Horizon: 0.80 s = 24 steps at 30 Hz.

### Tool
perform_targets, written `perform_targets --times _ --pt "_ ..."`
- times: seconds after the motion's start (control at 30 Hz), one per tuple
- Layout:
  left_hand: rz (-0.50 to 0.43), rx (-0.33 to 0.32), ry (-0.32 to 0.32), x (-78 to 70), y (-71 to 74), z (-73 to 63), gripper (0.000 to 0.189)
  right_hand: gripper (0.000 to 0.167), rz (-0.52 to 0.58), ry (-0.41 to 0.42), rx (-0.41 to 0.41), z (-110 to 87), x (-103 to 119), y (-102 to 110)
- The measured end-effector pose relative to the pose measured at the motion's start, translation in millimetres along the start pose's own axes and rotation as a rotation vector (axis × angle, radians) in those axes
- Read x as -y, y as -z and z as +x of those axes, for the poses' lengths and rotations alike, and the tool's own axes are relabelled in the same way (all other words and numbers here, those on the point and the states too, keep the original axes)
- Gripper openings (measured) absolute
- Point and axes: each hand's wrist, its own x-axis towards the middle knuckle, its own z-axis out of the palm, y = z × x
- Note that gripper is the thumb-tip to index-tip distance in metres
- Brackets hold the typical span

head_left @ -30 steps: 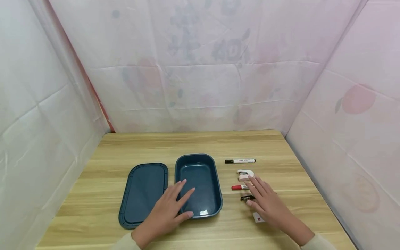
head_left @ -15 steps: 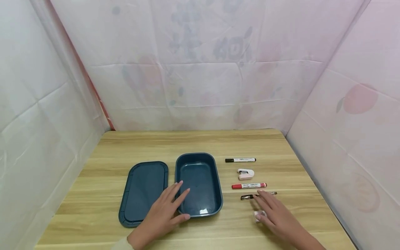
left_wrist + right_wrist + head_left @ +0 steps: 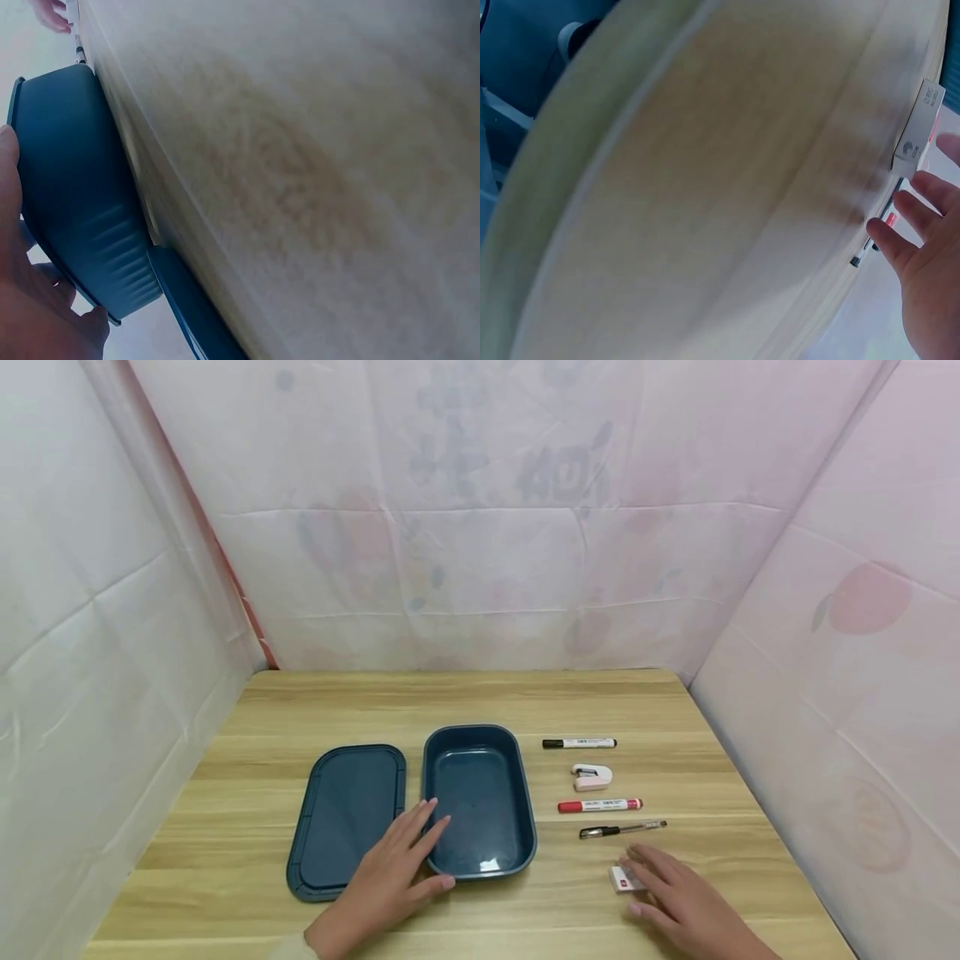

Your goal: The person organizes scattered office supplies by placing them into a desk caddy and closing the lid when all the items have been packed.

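A dark blue rectangular bin (image 3: 477, 793) stands on the table. My left hand (image 3: 390, 868) lies at its near left side, fingers loosely spread over the rim and the thumb by the near corner; the left wrist view shows the hand against the bin's wall (image 3: 82, 172). At the near right my right hand (image 3: 678, 893) hovers beside a small white box (image 3: 624, 879) with a red mark, its fingertips right at the box's right end. In the right wrist view the fingers are spread near the printed white box (image 3: 919, 127), not gripping it.
Left of the bin lies a flat blue lid (image 3: 348, 822). On its right, a black-capped marker (image 3: 580, 743), a white mini stapler (image 3: 592, 777), a red marker (image 3: 600, 806) and a black pen (image 3: 622, 830) lie in a column. Fabric walls enclose the wooden table (image 3: 480, 697).
My right hand has drawn back from over the stapler, red marker and pen to the small white box, uncovering them. The left hand has shifted slightly left along the bin's rim.
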Motion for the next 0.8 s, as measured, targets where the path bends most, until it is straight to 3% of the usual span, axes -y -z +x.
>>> perform_targets --times 0.13,0.33,0.63,0.8 --pt "0.001 0.011 0.003 -0.1 0.4 0.4 0.076 0.054 -0.003 -0.062 0.062 -2.6 1 2" --pt "-0.035 0.040 0.015 0.9 -0.2 0.2 0.075 0.053 -0.018 -0.063 0.088 -3.2 -2 4" --pt "-0.061 0.057 0.041 0.1 -0.7 0.5 0.073 0.048 -0.038 0.025 -0.032 2.4 -4 0" --pt "-0.050 0.072 0.045 -1.2 -0.2 0.6 0.075 0.046 -0.038 0.020 -0.054 6.4 -2 -2"
